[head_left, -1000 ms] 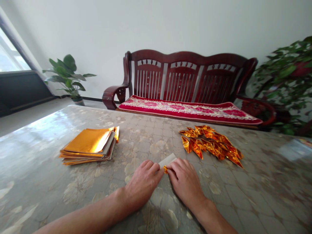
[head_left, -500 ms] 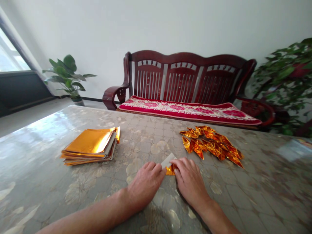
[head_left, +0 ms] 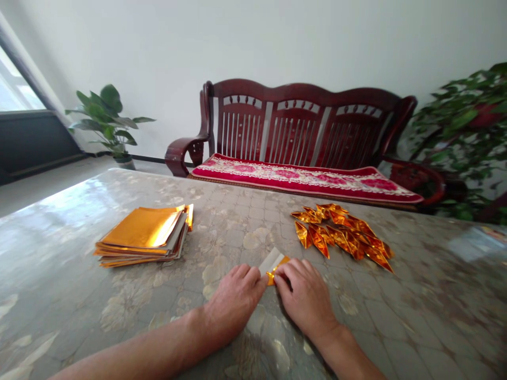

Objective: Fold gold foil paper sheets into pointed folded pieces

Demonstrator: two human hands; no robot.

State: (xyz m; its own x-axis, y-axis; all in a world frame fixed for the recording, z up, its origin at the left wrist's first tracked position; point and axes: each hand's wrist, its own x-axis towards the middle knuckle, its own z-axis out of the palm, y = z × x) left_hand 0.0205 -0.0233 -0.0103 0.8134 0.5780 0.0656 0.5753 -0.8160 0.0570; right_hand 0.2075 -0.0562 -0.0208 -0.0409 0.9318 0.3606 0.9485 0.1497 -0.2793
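Both of my hands press down on one gold foil paper sheet [head_left: 274, 262] lying on the table [head_left: 415, 311] right in front of me. My left hand [head_left: 233, 300] has its fingers curled onto the sheet's left part. My right hand [head_left: 304, 296] pinches a gold fold at the right part. The sheet's white underside shows at its far corner. A stack of flat gold foil sheets [head_left: 144, 236] lies to the left. A heap of folded gold pieces [head_left: 344, 235] lies at the right, beyond my right hand.
A dark red wooden bench [head_left: 301, 140] with a red patterned cushion stands behind the table. A potted plant [head_left: 106, 119] is at the back left, and a leafy plant [head_left: 467, 142] at the right. The table has a glossy patterned cover.
My right hand's fingers have shifted over the gold fold, showing more of it half a second ago and pinching it down now. The view dipped slightly.
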